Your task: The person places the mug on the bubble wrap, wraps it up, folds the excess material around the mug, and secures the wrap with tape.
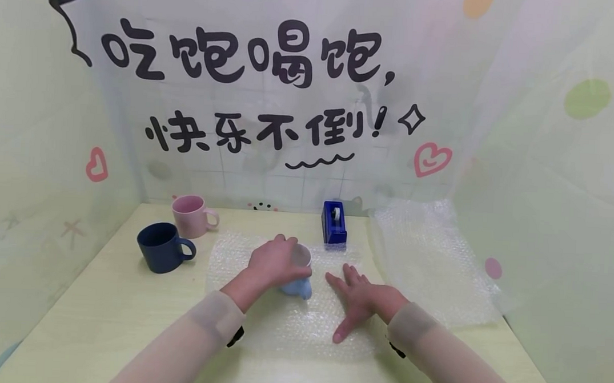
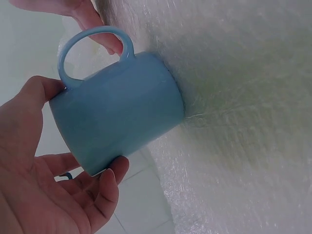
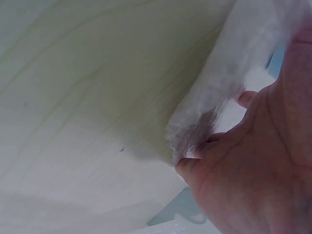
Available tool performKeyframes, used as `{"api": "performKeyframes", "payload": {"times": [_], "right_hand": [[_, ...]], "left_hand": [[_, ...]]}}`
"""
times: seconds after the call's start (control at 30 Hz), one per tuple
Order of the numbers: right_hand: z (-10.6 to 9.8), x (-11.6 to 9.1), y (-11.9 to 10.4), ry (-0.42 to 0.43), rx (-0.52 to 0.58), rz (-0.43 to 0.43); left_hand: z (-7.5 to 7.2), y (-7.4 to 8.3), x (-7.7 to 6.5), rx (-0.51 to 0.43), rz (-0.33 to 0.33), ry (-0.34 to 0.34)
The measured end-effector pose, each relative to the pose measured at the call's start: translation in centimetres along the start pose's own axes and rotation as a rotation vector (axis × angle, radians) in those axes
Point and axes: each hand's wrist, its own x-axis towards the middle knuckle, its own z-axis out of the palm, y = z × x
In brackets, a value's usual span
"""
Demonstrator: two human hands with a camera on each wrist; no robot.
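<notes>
A light blue mug (image 1: pixel 296 288) stands upright on a sheet of bubble wrap (image 1: pixel 301 331) in the middle of the table. My left hand (image 1: pixel 275 263) grips it from above by the rim, thumb on one side and fingers on the other, as the left wrist view also shows. The handle of the mug (image 2: pixel 122 112) points toward me. To the right, my right hand (image 1: pixel 358 299) lies with fingers spread over the right part of the sheet. In the right wrist view, its fingertips touch the edge of the bubble wrap (image 3: pixel 209 92), which lifts slightly off the table.
A dark blue mug (image 1: pixel 161 254) and a pink mug (image 1: pixel 189 220) stand at the left. A blue tape dispenser (image 1: pixel 334 230) sits behind the sheet. More bubble wrap (image 1: pixel 432 265) lies at the right, partly against the back wall. Printed curtains (image 1: pixel 266 172) enclose the table.
</notes>
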Motion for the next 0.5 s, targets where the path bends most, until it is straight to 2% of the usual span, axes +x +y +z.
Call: {"api": "performKeyframes", "payload": {"times": [0.23,0.5], "right_hand": [[0.04,0.04,0.01,0.007,-0.005,-0.002],[0.14,0.07,0.23,0.010,-0.015,-0.008]], "left_hand": [[0.20,0.11,-0.19,-0.020,0.024,-0.009],[0.50,-0.52,-0.63,-0.165,-0.005,0.011]]}}
